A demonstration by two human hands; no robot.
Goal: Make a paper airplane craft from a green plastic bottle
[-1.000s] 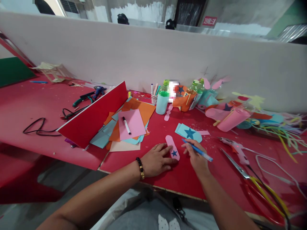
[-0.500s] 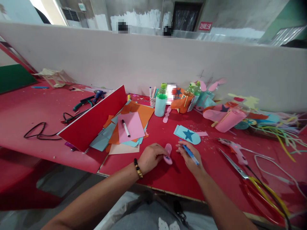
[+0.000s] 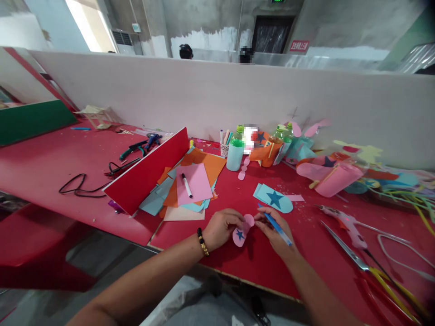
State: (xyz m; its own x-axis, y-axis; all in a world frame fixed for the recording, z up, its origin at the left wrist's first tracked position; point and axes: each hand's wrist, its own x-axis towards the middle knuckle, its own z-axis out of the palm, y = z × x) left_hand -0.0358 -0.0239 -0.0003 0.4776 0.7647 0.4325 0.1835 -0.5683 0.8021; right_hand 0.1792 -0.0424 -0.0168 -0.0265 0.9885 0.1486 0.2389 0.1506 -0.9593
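Note:
My left hand (image 3: 222,230) pinches a small pink paper cutout (image 3: 239,237) that narrows in the middle and bears a blue star on its lower lobe. Between the fingers of my right hand (image 3: 277,231) lies a blue pen (image 3: 277,227), its upper end slanting toward my wrist. The right fingertips are close to the cutout's round upper lobe; whether they touch it is hard to tell. Just beyond the right hand rest light-blue rounded paper pieces (image 3: 285,206) with a dark blue star, beside a pink paper strip (image 3: 296,198).
Stacked coloured paper (image 3: 199,177) with a marker (image 3: 186,185) lies left, beside a red upright board (image 3: 149,172). Wrapped bottles (image 3: 235,156) stand along the white partition (image 3: 163,95). A glue gun (image 3: 346,224) and large scissors (image 3: 350,251) lie right.
The pink cutout has turned so its starred lobe faces up more fully. My right fingertips have come closer to it, the pen still in hand. The head view has shifted slightly.

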